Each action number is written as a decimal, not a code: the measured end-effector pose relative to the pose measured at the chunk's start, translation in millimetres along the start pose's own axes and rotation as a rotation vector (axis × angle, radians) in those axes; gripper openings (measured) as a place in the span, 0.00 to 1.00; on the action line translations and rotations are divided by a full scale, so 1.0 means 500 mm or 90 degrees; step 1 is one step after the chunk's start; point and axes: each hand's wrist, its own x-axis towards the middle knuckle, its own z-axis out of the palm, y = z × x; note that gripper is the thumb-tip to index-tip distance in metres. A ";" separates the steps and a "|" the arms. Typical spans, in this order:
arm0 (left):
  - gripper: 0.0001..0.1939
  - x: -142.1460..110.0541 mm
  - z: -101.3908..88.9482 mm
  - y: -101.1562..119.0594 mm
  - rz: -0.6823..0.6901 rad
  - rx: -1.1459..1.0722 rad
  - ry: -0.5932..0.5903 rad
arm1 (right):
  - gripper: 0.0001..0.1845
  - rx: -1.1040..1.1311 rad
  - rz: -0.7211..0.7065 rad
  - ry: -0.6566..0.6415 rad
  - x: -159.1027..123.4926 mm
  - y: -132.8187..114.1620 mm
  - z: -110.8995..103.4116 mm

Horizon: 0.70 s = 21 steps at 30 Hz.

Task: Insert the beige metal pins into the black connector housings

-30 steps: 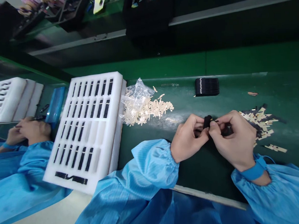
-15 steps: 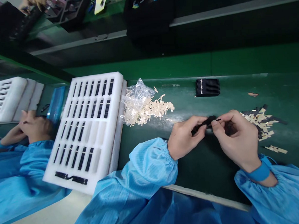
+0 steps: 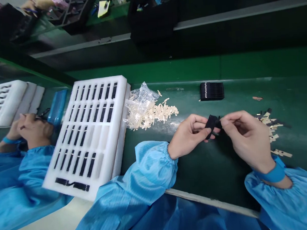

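Note:
My left hand (image 3: pixel 189 135) is closed on a small flat black strip-like piece (image 3: pixel 212 125), pinched between thumb and fingers above the green bench. Close against the piece's right end, my right hand (image 3: pixel 247 134) has its thumb and forefinger pressed together; what sits between those fingertips is too dark and small to name. Right of that hand lies a scattered heap of cream and black bits (image 3: pixel 271 126), partly hidden behind it. Beyond both hands stands a block of thin black strips (image 3: pixel 212 91) lined up side by side, with pale marks along its left part.
At left, a white foam tray (image 3: pixel 96 197) holds rows of black strips in slots. Beside it a clear plastic bag (image 3: pixel 141 96) lies on a pile of cream pieces (image 3: pixel 155 113). A co-worker's hands (image 3: pixel 34 129) are at far left, near a blue tray (image 3: pixel 57 105). A shelf bar (image 3: pixel 215 19) crosses above.
The black piece has been turned more upright in my left hand, its broad face now showing. My right hand has shifted slightly right, away from my left hand.

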 end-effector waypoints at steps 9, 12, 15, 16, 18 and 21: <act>0.20 -0.003 0.003 -0.007 0.028 0.014 0.018 | 0.05 0.054 0.044 -0.060 -0.007 0.006 0.005; 0.20 -0.003 0.001 -0.013 0.041 0.028 0.013 | 0.05 0.049 0.044 -0.055 -0.007 0.006 0.005; 0.19 -0.003 -0.002 -0.018 0.066 0.044 0.001 | 0.06 0.049 0.043 -0.052 -0.006 0.005 0.006; 0.18 -0.003 -0.004 -0.018 0.075 0.046 -0.005 | 0.07 0.050 0.043 -0.052 -0.005 0.005 0.006; 0.19 -0.003 -0.007 -0.018 0.087 0.047 -0.016 | 0.07 0.052 0.046 -0.051 -0.004 0.003 0.005; 0.19 -0.003 -0.011 -0.011 0.073 0.033 -0.031 | 0.09 0.070 0.066 -0.058 0.001 -0.004 0.001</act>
